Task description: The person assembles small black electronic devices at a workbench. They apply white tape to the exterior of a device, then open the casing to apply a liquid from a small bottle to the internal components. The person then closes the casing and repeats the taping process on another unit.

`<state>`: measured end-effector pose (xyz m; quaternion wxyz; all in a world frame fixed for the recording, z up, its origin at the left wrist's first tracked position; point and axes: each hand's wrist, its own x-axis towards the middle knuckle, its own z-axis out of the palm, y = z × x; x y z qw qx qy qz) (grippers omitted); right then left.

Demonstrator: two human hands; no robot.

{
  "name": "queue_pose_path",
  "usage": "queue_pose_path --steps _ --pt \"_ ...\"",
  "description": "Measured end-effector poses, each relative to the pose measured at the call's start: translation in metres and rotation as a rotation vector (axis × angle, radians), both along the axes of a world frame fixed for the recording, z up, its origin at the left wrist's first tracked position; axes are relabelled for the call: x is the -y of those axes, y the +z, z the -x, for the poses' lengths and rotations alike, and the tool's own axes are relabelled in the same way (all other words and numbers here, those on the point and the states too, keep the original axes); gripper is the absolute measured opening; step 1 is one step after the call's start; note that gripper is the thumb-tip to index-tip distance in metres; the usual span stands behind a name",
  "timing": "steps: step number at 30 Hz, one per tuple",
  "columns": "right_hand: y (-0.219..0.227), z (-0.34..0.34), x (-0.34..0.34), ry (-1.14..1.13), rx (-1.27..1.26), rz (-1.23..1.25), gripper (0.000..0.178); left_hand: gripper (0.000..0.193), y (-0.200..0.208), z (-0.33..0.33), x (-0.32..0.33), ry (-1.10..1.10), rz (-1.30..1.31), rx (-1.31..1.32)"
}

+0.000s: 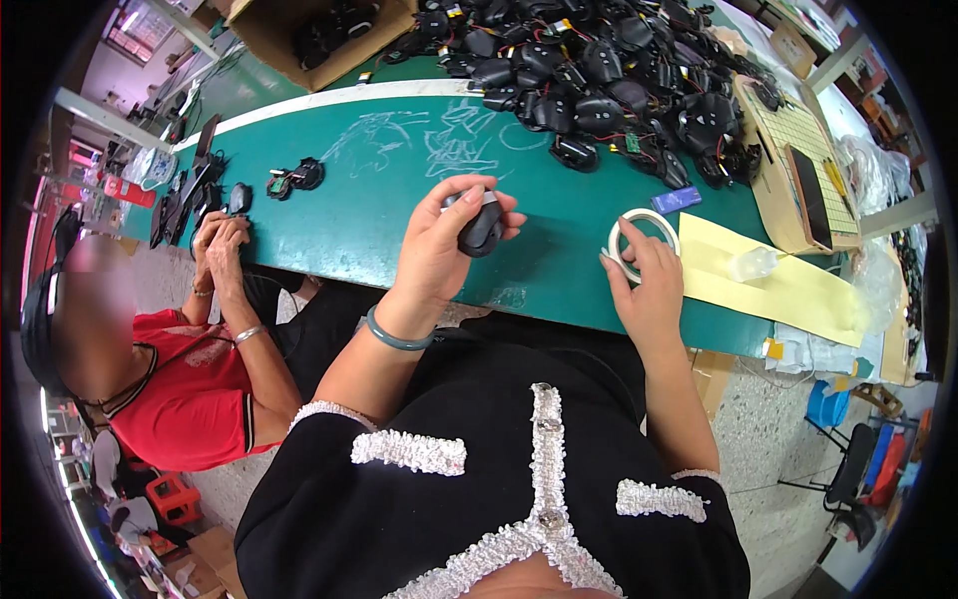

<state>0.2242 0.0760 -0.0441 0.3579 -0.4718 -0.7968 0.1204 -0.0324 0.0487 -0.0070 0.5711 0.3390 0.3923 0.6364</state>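
In front of my body, my left hand (446, 225) is wrapped round a black computer mouse (483, 228), holding it above the green table (399, 190). A pale strip shows at the mouse's upper edge, near my thumb. To the right, my right hand (649, 282) grips a roll of white tape (667, 224) at its near left rim, with fingers over the ring and the thumb outside it. The roll is at the table beside a yellow sheet (768, 280).
A big heap of black mouse parts (599, 70) with wires covers the far right. Nearby are a purple-blue box (677, 200), a small clear bottle (752, 264) and a phone (808, 198) on a cardboard piece. A co-worker in red (190, 389) sits left; a carton (269, 40) stands behind.
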Motion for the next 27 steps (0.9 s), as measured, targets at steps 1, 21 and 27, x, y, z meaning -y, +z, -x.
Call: queue_pose_path --steps 1,21,27 --pt "-0.001 0.0 0.0 0.002 -0.016 0.004 0.045 0.033 0.0 0.0 -0.002 -0.014 -0.002 -0.007" --pt "0.011 -0.005 -0.002 0.035 -0.119 0.14 0.034 0.043 -0.011 0.132 -0.079 0.206 0.001 0.121" --pt "0.015 -0.004 -0.004 0.017 -0.113 0.182 0.029 0.061 -0.013 0.241 -0.193 0.455 0.14 0.456"
